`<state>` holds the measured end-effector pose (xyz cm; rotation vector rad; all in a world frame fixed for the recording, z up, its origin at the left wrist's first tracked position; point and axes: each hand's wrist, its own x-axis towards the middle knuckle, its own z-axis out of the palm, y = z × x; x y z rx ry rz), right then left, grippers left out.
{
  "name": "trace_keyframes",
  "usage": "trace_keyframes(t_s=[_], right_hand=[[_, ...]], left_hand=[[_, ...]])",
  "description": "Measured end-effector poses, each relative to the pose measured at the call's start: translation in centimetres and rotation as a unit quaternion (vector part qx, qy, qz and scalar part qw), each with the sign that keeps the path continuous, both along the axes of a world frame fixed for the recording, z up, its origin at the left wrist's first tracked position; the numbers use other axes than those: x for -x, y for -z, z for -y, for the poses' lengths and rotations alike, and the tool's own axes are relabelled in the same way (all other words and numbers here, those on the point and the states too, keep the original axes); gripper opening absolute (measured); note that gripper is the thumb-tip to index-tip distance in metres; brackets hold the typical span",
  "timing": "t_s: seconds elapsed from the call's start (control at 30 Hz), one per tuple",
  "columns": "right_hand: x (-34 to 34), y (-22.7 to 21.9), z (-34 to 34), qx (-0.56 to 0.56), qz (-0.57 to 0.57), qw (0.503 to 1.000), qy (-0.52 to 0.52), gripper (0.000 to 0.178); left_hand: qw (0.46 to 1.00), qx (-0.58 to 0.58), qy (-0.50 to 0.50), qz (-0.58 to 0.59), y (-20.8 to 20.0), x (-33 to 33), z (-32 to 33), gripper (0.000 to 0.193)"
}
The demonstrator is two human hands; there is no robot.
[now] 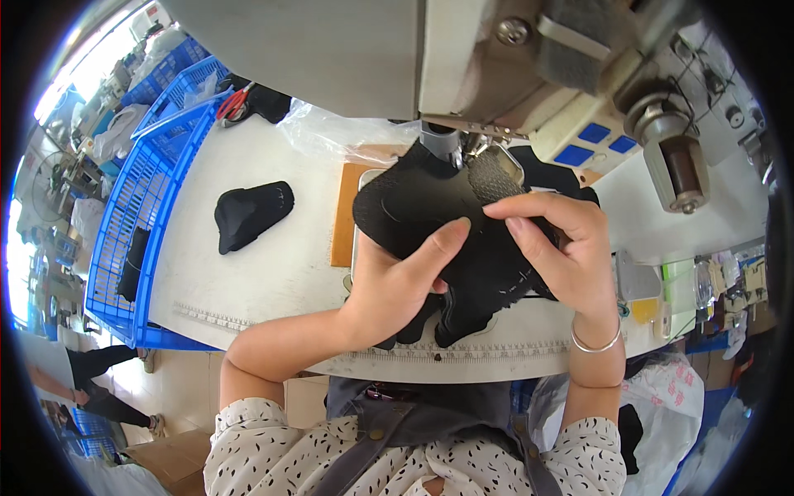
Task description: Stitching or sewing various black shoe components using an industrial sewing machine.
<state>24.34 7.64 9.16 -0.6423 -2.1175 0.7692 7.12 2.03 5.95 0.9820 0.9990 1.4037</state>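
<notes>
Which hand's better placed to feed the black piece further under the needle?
Right, probably. The right hand pinches the black piece closest to the needle, fingertips by the mesh patch. The left hand grips lower down, supporting from beneath.

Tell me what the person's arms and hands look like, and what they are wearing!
Both forearms are bare. The sleeves are short, cream-white with small dark flecks, under a grey apron with straps. The right hand has a thin silver bangle on its wrist. The left hand wears nothing: no ring, watch or glove shows on it.
</notes>
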Motion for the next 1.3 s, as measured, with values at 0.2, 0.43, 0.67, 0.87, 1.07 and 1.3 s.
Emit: trace_keyframes(t_s=[0.2, 0.43, 0.67, 0.87, 1.07, 1.3], right_hand=[[-0.1, 0.1, 0.2, 0.024, -0.024, 0.998, 0.046, 0.011], [-0.4, 0.1, 0.1, 0.099, -0.020, 0.994, 0.036, 0.012], [-0.3, 0.4, -0.5, 0.112, -0.042, 0.993, 0.016, 0.011], [-0.5, 0.8, -0.8, 0.120, -0.048, 0.992, -0.010, 0.011], [-0.2, 0.7, -0.1, 0.173, -0.045, 0.984, -0.020, 0.011], [0.2, 0.6, 0.9, 0.194, -0.024, 0.980, -0.031, 0.012]], left_hand=[[0.999, -0.024, -0.036, -0.015, -0.1, -0.8, 0.2, 0.017], [0.998, -0.044, -0.037, 0.003, 0.1, -0.5, -0.6, 0.012], [0.997, -0.038, -0.037, -0.052, -0.6, 0.2, -0.8, 0.011], [0.995, -0.036, -0.025, -0.085, -1.5, 0.9, -1.3, 0.012], [0.995, -0.057, -0.010, -0.085, -1.9, 1.8, -1.9, 0.014], [0.995, -0.052, 0.022, -0.085, -1.9, 3.1, -3.0, 0.013]])
